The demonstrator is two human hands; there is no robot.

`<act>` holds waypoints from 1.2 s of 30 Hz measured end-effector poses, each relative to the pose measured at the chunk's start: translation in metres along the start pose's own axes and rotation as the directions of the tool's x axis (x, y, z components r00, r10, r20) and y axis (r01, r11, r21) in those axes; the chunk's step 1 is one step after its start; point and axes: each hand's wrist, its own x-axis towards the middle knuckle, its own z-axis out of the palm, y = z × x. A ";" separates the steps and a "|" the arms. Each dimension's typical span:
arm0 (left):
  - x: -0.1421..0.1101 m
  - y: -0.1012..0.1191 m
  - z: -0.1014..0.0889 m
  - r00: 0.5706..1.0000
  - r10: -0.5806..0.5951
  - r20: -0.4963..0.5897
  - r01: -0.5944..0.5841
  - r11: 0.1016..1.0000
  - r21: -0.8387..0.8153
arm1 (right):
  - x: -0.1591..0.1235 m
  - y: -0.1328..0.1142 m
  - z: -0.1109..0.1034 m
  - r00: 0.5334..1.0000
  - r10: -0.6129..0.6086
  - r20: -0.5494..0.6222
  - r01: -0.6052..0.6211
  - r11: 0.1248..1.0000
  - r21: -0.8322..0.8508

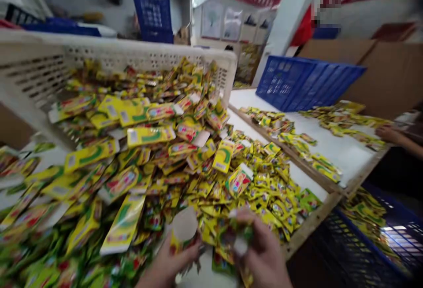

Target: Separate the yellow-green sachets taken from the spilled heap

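At the bottom centre, my left hand (175,259) is closed around a small yellow carton (184,226) with its pale flap standing open. Just to the right, my right hand (264,252) has its fingers bent around small green-and-yellow sachets (243,233), blurred by motion. The two hands are apart, close above the table. Around them lies a heap of small yellow sachets (271,200). Many yellow cartons (150,135) with green stripes are piled behind and to the left. Green sachets (46,264) cover the lower left.
A white slotted crate (148,50) lies behind the cartons, its contents spilling forward. A wooden strip (297,158) edges the white table. Blue crates (297,83) stand at the back right. Another person's hand (390,134) is at the far right, above a blue basket (366,239) of packets.
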 end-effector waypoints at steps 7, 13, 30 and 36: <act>-0.002 0.005 0.020 0.981 0.000 0.196 0.053 0.962 -0.269 | 0.030 -0.005 0.006 0.943 0.238 -0.231 -0.081 0.841 0.535; -0.009 0.009 0.018 0.977 0.027 0.210 0.016 0.980 -0.200 | 0.019 0.002 0.006 0.999 0.031 -0.043 -0.031 1.000 -0.004; -0.024 0.004 0.044 0.916 -0.011 0.402 -0.096 0.965 0.245 | -0.043 -0.004 -0.018 0.987 0.041 0.154 -0.024 0.994 -0.109; -0.030 0.003 0.054 0.866 -0.118 0.487 -0.088 0.921 0.379 | -0.066 -0.018 -0.029 0.876 0.101 0.472 -0.109 0.994 -0.011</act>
